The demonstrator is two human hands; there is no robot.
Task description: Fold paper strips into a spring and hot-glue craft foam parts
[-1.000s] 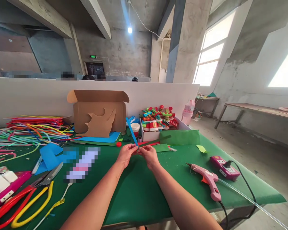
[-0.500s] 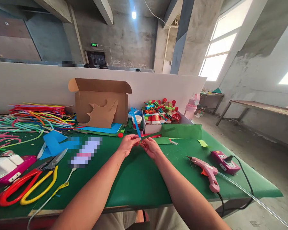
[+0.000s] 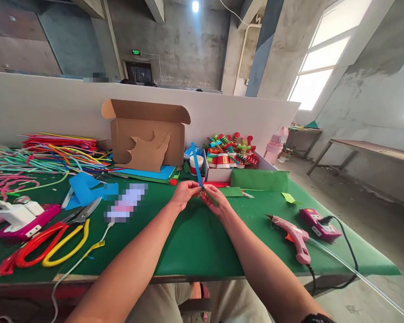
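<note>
Over the middle of the green table, my left hand and my right hand meet with pinched fingertips. From between them a narrow blue paper strip stands up, leaning a little to the left. A green paper strip slants down across the fingers of my right hand. The two strips come together at the fingertips. Fingers cover the joint, so I cannot tell how the strips are fixed there.
Red-and-yellow scissors and a phone with a cable lie left. A pink glue gun and a power strip lie right. Behind stand a cardboard box and a box of spring figures; pipe cleaners are heaped left.
The green strip pointed out to the right before; now it is turned down over my right hand. The blue strip still stands upright. The whole view has shifted slightly.
</note>
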